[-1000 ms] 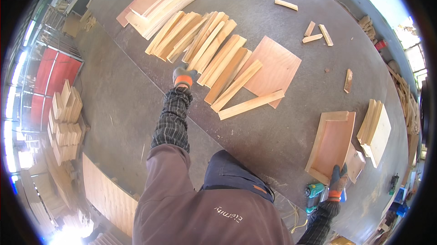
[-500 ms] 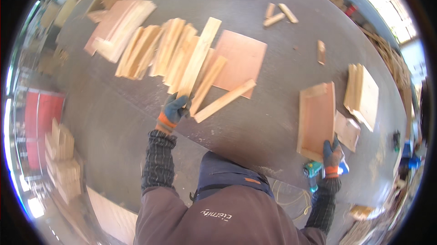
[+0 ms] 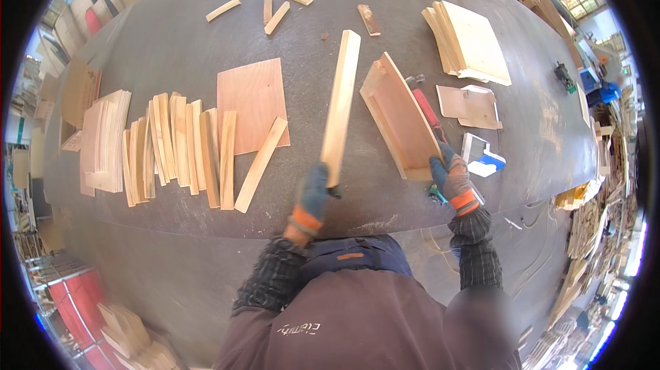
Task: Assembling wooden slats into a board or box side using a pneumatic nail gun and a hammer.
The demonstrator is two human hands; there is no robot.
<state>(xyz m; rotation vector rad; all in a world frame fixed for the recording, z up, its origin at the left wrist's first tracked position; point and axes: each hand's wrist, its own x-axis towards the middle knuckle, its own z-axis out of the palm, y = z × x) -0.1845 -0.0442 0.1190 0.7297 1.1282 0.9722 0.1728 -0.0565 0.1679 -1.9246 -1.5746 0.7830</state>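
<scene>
Wooden strip [image 3: 342, 102] now nearer shallow box [image 3: 405, 119]

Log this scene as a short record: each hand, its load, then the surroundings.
Left hand: gloved, holding one wooden strip
Right hand: gloved, gripping the near corner of a shallow wooden tray
Left side: row of loose strips; reddish panel partly under some
Far side: five short wood pieces
Far right: stack of pale boards
</scene>
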